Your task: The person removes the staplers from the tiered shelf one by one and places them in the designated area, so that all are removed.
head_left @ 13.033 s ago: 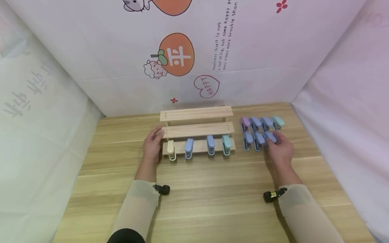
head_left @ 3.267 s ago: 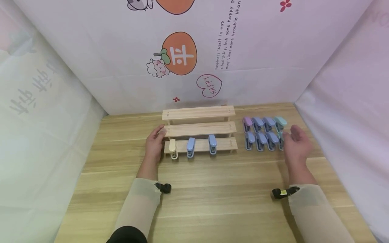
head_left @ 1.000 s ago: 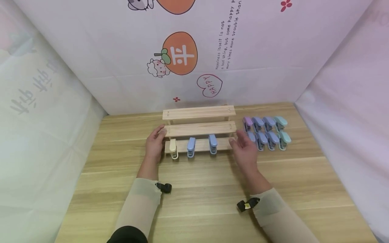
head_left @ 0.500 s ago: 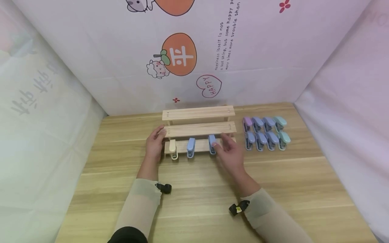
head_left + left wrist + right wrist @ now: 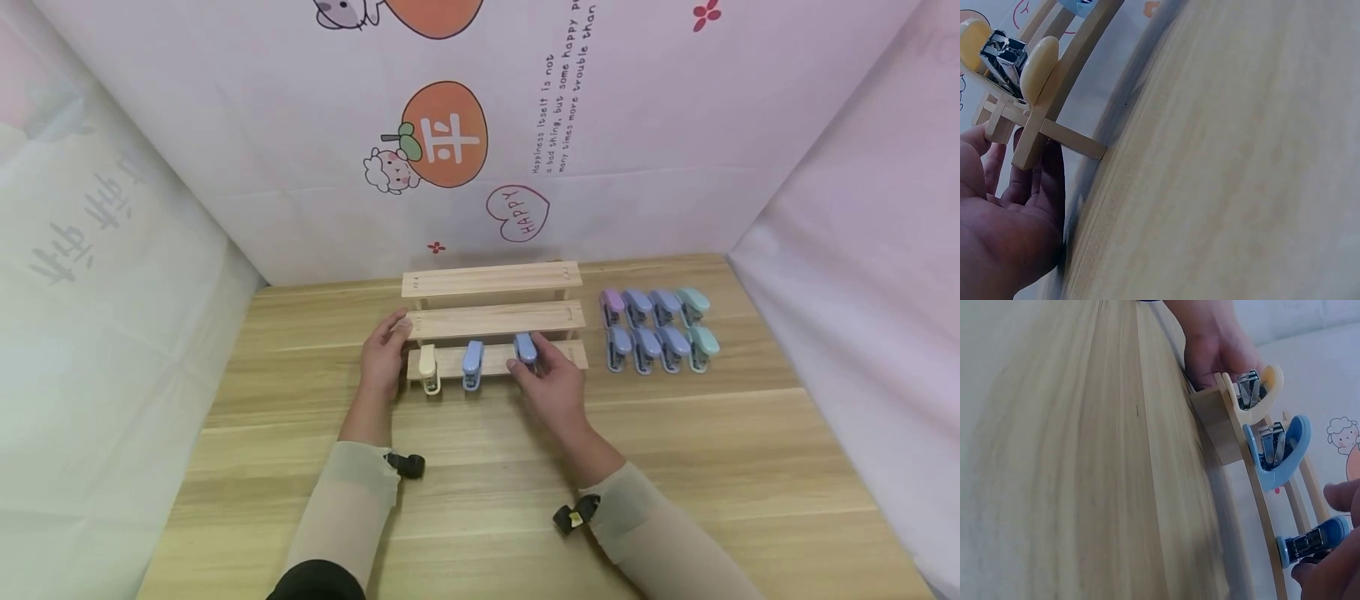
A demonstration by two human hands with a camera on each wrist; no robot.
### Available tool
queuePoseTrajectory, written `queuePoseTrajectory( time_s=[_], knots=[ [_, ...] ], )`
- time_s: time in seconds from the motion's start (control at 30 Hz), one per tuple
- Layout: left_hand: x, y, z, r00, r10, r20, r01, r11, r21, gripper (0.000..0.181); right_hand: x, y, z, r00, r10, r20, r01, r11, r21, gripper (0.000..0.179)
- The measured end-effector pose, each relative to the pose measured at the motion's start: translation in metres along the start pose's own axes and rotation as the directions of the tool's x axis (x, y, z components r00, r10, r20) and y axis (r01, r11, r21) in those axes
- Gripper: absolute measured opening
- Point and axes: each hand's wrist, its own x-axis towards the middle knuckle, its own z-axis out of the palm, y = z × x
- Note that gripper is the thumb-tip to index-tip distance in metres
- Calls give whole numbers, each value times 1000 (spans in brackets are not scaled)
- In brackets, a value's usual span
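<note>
My left hand (image 5: 381, 358) grips the left end of a three-tier wooden rack (image 5: 495, 319), thumb on the middle tier; in the left wrist view its fingers (image 5: 1021, 181) reach behind the end. On the lowest tier, a cream stapler (image 5: 428, 367) stands at the left, with a light blue stapler (image 5: 472, 365) beside it. Farther right on that tier, my right hand (image 5: 557, 387) holds another blue stapler (image 5: 526, 349) between thumb and fingers, hiding its lower part. The right wrist view shows the thumb (image 5: 1338, 495) on one side of this stapler and a fingertip on the other.
Right of the rack, two rows of staplers stand on the wooden table (image 5: 480, 517): a purple stapler (image 5: 612, 304), several blue staplers (image 5: 645, 342) and two mint green staplers (image 5: 702, 340). White printed cloth (image 5: 637, 125) rises behind and along both sides.
The mint stapler at the tier's right end and one more blue one have joined the rows at right. My right hand has moved left from there to the blue stapler. The left hand stays put.
</note>
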Motion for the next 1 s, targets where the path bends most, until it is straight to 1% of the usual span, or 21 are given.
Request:
queuePoseTrajectory(
  time_s=[0.13,0.23,0.3,0.37,0.57,0.87,1.0],
  knots=[
    [0,1,1,1000,-15,-2,15,1000,8,55,1,-1,2,1000,-7,-21,8,1000,20,59],
    [0,2,1,1000,-16,-3,16,1000,1,55,2,-1,3,1000,-2,-28,3,1000,28,55],
    [1,1,1,1000,-16,-4,16,1000,0,56,2,-1,3,1000,-2,-27,3,1000,28,54],
    [1,-1,1,1000,-3,-2,3,1000,-15,60,2,-1,3,1000,-4,-29,5,1000,21,53],
    [0,-2,1,1000,14,-2,-14,1000,-11,62,2,-1,5,1000,-11,-24,11,1000,8,50],
    [-1,0,1,1000,14,-6,-14,1000,-9,59,-1,2,0,1000,-9,-22,7,999,-52,47],
    [-1,0,1,1000,9,-8,-9,1000,-1,55,-2,4,-3,1000,-8,-24,7,999,-46,47]
  ],
)
